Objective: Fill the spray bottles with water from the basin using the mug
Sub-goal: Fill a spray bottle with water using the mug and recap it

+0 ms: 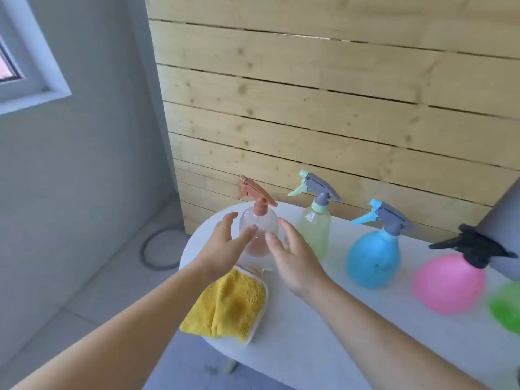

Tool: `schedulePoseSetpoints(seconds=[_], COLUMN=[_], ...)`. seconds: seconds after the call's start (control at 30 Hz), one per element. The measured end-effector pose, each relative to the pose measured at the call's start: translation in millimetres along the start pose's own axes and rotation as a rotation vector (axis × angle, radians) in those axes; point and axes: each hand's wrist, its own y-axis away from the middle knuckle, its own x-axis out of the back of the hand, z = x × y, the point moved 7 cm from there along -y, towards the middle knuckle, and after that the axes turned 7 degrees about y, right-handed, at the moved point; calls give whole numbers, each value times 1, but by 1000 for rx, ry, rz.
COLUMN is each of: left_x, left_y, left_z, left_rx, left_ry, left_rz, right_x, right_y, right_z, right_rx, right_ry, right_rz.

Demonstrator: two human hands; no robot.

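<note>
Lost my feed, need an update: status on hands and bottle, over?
Open: left hand, right hand, flanking orange-topped bottle. Its sprayer head on. No mug, basin in view. Only yellow cloth near left wrist, not blocking.

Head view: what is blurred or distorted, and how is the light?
In the head view, the green thing at the right edge is badly blurred, the pink bottle soft; the lines of the plank wall fan out from lens distortion; light is soft, without hard shadows.

- white table is carrying a row of upright sprayers: clear bottle, pale green bottle, blue bottle, pink bottle
- yellow cloth is lying at the near-left edge, overhanging it
- blurred green object is sitting far right
</note>
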Motion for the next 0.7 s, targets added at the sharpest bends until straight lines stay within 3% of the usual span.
schedulePoseSetpoints(seconds=[0.4,0.7], left_x=[-14,-8], left_y=[-26,50], left_z=[-21,14], left_rx=[-134,-310], left_ry=[31,132], left_rz=[12,83], right_x=[-23,4], right_y=[-27,47], right_z=[31,-4], right_rx=[48,161], right_ry=[-71,-72], right_rz=[98,121])
